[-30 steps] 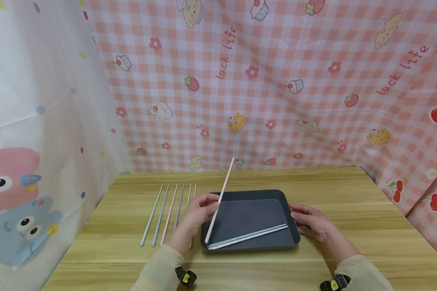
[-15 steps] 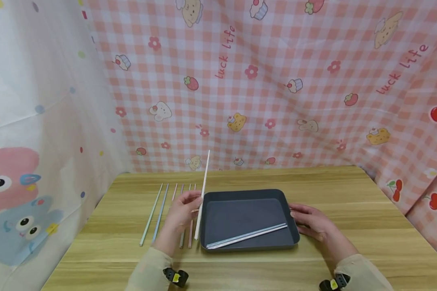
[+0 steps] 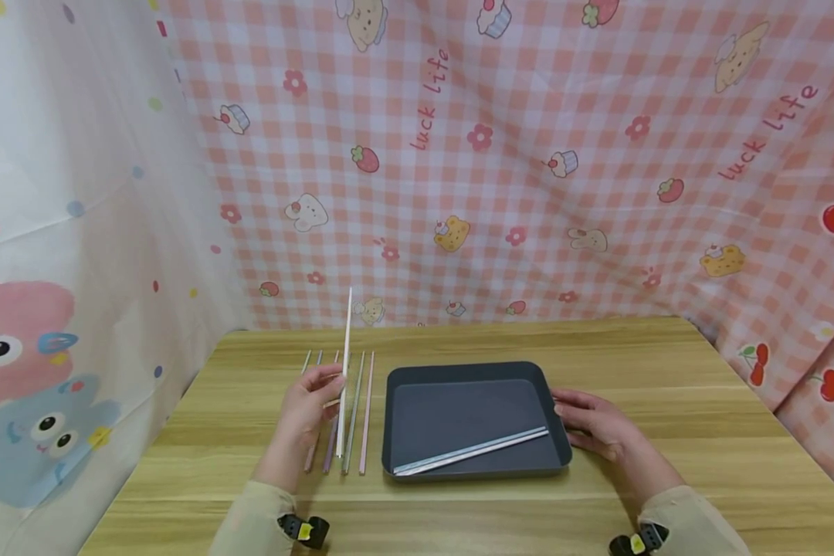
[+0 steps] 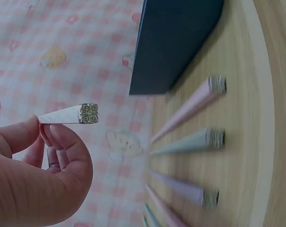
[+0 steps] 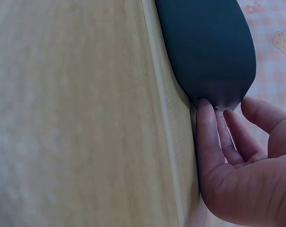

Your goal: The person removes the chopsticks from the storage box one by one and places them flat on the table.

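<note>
My left hand (image 3: 310, 401) pinches a slim white chopstick (image 4: 62, 116) between thumb and fingertips, its patterned gold end toward the wrist camera. The chopstick stands tilted steeply upward over a row of pastel chopsticks. In that row, a pink chopstick (image 3: 367, 417) lies nearest the tray, with a green chopstick (image 4: 195, 143) and a purple chopstick (image 4: 185, 189) beside it; others are partly hidden by the left hand. The dark grey tray (image 3: 472, 469) holds light blue and white chopsticks (image 3: 476, 450) lying slantwise. My right hand (image 3: 598, 425) rests its fingertips against the tray's right side.
The wooden table (image 3: 632, 355) runs back to a pink checked curtain (image 3: 528, 154). A white printed curtain (image 3: 132, 255) hangs on the left. In the right wrist view the tray's outer wall (image 5: 209, 47) rises beside the fingers.
My left hand has carried the white chopstick leftward from over the tray to above the row of chopsticks, turning it more upright. My right hand and the tray stay in place.
</note>
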The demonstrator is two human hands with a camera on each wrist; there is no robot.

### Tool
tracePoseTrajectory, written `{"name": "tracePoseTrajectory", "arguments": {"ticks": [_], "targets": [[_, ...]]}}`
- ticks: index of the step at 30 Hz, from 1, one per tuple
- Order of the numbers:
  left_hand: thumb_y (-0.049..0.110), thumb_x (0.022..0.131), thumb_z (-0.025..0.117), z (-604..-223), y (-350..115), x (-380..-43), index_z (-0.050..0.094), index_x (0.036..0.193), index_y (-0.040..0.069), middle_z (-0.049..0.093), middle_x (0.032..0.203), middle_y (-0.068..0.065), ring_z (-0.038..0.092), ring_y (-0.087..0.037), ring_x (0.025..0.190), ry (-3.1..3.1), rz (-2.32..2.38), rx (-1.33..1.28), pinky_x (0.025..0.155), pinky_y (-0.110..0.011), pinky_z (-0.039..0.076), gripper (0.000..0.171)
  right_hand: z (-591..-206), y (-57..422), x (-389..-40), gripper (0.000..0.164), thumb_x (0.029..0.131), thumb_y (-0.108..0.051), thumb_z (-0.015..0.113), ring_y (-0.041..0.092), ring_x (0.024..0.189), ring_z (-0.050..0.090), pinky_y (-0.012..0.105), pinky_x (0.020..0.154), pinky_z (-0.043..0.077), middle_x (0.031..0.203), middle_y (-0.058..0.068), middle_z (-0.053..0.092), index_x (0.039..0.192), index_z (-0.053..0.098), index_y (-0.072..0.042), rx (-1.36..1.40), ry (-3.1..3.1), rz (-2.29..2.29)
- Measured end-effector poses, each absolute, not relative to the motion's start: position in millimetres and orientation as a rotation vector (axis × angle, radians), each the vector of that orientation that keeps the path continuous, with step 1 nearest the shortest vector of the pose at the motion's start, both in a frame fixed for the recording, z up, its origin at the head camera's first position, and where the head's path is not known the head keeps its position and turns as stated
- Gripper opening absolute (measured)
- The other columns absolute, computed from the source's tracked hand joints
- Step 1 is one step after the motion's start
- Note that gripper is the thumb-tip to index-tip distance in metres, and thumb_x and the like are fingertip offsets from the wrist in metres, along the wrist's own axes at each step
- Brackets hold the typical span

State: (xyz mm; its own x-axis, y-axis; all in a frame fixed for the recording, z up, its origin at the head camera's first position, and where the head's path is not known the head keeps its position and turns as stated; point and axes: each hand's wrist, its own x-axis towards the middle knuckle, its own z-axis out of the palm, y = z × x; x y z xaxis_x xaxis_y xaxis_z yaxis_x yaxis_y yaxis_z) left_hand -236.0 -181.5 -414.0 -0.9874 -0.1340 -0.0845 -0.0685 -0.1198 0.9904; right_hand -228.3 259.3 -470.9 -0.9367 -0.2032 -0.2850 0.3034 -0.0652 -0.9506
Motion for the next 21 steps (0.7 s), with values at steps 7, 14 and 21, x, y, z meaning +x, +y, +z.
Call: {"name": "tracePoseTrajectory", "arguments": {"ticks": [7,14,21], "targets": [[-0.002,0.095,0.062,-414.2,-209.1,-237.4,0.071,0.092,0.021,0.062,0.084,0.005,0.058,-0.007,0.073,-1.997,-2.318,0.275,0.063,-0.020,0.049,0.026,-471.7,259.4,-228.2,0.055,0.097,-0.014,0.066,0.011,0.094,0.065,0.030,0.078,0.056,0.111,-0.002,0.068,0.146,0.045,0.001,0.117,1.889,-2.054],[-0.003,0.096,0.060,-420.6,-240.2,-242.1,0.072,0.084,0.027,0.064,0.080,0.007,0.059,-0.005,0.070,-1.981,-2.307,0.299,0.061,-0.018,0.049,0.034,-474.1,260.2,-229.1,0.056,0.097,-0.015,0.066,0.010,0.095,0.065,0.030,0.078,0.056,0.112,-0.003,0.068,0.146,0.045,0.000,0.107,1.890,-2.050],[-0.002,0.097,0.060,-423.9,-273.7,-245.6,0.071,0.080,0.027,0.067,0.077,0.010,0.058,-0.004,0.067,-2.045,-2.242,0.378,0.059,-0.019,0.049,0.035,-473.3,260.3,-229.6,0.052,0.097,-0.014,0.065,0.011,0.094,0.065,0.030,0.078,0.056,0.111,-0.004,0.068,0.145,0.048,-0.001,0.096,1.876,-2.062]]}}
